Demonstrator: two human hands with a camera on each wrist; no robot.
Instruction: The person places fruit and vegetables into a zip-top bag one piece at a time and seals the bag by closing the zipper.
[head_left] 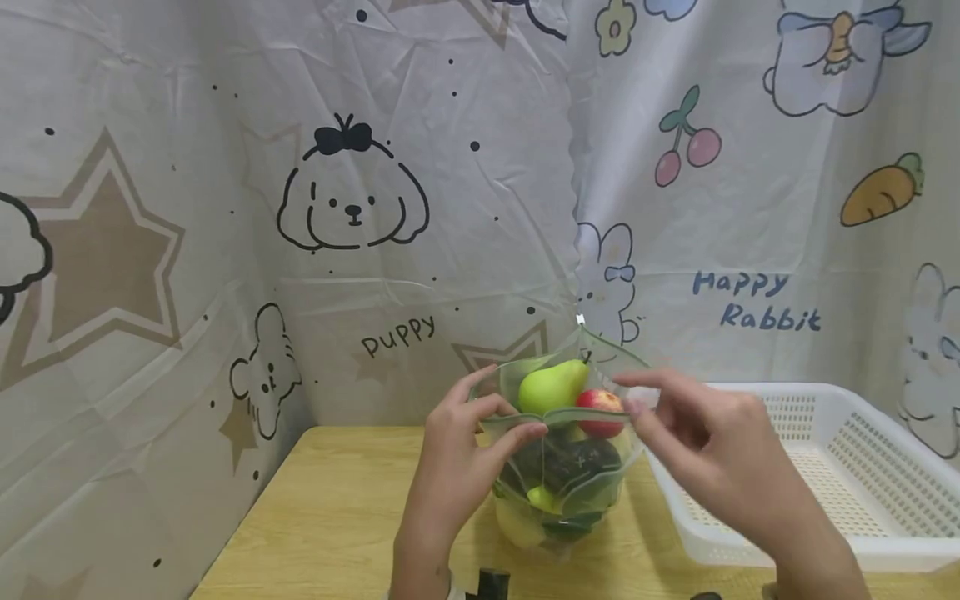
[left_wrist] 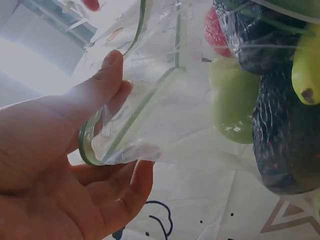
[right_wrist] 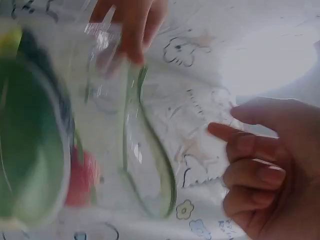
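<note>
A clear zip bag with a green rim [head_left: 577,414] stands upright on the table, its mouth spread apart. Inside, a green pear [head_left: 551,387] and a red apple [head_left: 600,406] lie on top. Under them are dark, bumpy-skinned produce [left_wrist: 280,135], which looks like avocado, and a yellow fruit [left_wrist: 306,67] with a brown tip. My left hand [head_left: 461,458] pinches the left side of the rim between thumb and fingers. Close to the bag's right corner is my right hand [head_left: 712,437], thumb and index finger extended, other fingers curled. In the right wrist view it holds nothing and is apart from the bag.
To the right of the bag stands a white perforated plastic basket [head_left: 832,550]. Both are on a light wooden table [head_left: 322,500]. A printed cloth [head_left: 352,292] hangs behind and to the left. A small dark object [head_left: 492,583] shows at the bottom edge.
</note>
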